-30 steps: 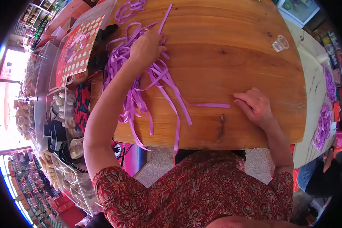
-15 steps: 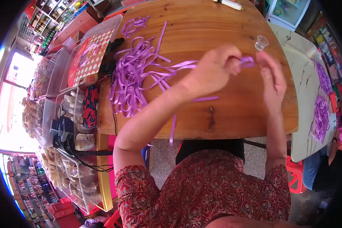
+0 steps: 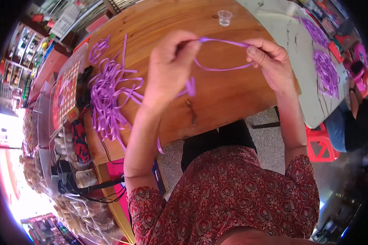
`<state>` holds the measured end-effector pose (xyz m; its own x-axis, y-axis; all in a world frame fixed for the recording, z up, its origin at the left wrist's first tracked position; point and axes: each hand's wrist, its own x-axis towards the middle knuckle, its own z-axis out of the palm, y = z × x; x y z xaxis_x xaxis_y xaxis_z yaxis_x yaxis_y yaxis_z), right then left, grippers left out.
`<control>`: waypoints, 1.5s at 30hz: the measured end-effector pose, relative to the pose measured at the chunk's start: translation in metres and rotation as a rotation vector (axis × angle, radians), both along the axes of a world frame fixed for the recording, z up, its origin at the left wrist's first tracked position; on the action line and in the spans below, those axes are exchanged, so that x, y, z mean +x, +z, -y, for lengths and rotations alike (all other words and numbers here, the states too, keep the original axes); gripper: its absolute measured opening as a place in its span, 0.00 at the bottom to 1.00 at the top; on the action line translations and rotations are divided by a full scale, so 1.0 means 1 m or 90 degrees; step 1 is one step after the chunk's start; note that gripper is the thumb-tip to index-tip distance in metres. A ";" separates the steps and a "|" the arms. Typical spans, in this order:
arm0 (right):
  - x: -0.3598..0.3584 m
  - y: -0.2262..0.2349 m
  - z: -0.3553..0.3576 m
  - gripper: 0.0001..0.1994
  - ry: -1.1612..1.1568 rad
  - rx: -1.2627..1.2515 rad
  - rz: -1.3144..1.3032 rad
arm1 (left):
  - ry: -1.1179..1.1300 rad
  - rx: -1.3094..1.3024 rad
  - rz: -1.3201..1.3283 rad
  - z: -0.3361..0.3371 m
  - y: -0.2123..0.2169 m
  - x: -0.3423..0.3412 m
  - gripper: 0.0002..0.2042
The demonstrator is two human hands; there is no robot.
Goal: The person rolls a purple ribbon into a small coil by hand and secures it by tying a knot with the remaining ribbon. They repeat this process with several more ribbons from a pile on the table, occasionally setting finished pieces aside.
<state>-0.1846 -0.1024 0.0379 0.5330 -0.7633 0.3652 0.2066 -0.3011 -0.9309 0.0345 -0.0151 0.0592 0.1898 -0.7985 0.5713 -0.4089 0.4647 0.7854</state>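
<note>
You pinch one purple ribbon strip (image 3: pixel 223 55) between both hands, raised above the wooden table (image 3: pixel 216 98) near its middle. Your left hand (image 3: pixel 169 67) is closed on one end, thumb and fingertips nipped together at the top, and the loose tail of the strip drops behind the palm and shows again just below the wrist. Your right hand (image 3: pixel 272 65) grips the other end the same way, thumb pressed on top. Because the two pinches sit close together, the strip between them doubles: an upper run stretches nearly straight from hand to hand, while a lower run sags in a shallow loop toward the wood. Holding it lifted off the surface looks like a way to keep the loop free to shape rather than dragging on the table.

Out from the grip, the pile of purple ribbon strips (image 3: pixel 108 98) lies tangled along the table's left edge, close beside your left forearm, so a fresh strip is a short reach away. Some strips spill over the near edge and hang down. A small clear plastic cup (image 3: pixel 225 17) stands upright near the far edge, well apart from both hands. Beyond the left edge sits a tray with a red patterned sheet (image 3: pixel 65 96). Past the right edge, a pale marbled table (image 3: pixel 310 102) carries bunches of finished purple ribbon (image 3: pixel 326 71), kept separate from the loose pile
</note>
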 end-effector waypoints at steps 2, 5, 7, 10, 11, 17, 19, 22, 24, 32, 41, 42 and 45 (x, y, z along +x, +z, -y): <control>-0.015 -0.014 0.005 0.10 -0.010 0.008 -0.001 | 0.022 0.038 -0.008 -0.005 -0.013 0.015 0.02; -0.038 -0.038 0.010 0.10 -0.086 0.022 -0.016 | 0.071 0.113 -0.050 -0.010 -0.036 0.029 0.02; -0.054 -0.050 0.012 0.10 -0.143 0.039 -0.033 | 0.093 0.153 -0.083 -0.012 -0.047 0.035 0.03; -0.066 -0.059 0.011 0.09 -0.236 -0.022 -0.076 | 0.144 0.134 0.009 -0.012 -0.062 0.047 0.03; -0.068 -0.060 0.010 0.09 -0.243 -0.022 -0.081 | 0.182 0.125 0.085 -0.012 -0.068 0.055 0.04; -0.054 -0.064 -0.001 0.09 -0.210 -0.007 -0.164 | 0.541 0.150 0.729 0.000 -0.081 0.032 0.12; -0.045 -0.061 -0.010 0.09 -0.137 -0.026 -0.156 | 0.363 -0.089 0.581 0.008 -0.071 -0.004 0.13; -0.027 -0.044 -0.023 0.09 -0.103 -0.231 -0.158 | -0.020 -0.028 0.167 0.014 -0.067 -0.054 0.12; -0.018 -0.039 -0.029 0.09 -0.136 -0.386 -0.154 | -0.132 0.099 -0.081 0.016 -0.069 -0.070 0.12; -0.045 -0.050 -0.030 0.09 -0.210 -0.442 -0.110 | -0.200 0.341 -0.196 0.013 -0.074 -0.079 0.06; -0.039 -0.057 -0.029 0.11 -0.225 -0.525 -0.126 | -0.201 0.254 -0.177 0.014 -0.072 -0.082 0.10; -0.037 -0.053 -0.030 0.11 -0.231 -0.578 -0.128 | -0.203 0.258 -0.178 0.014 -0.071 -0.080 0.10; -0.033 -0.044 -0.030 0.12 -0.252 -0.666 -0.131 | -0.355 0.404 -0.317 0.011 -0.073 -0.068 0.12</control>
<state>-0.2175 -0.0724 -0.0065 0.4452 -0.2627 0.8560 -0.2036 -0.9606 -0.1889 -0.0334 -0.0259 -0.0134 -0.2051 -0.9780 -0.0383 0.1875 -0.0777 0.9792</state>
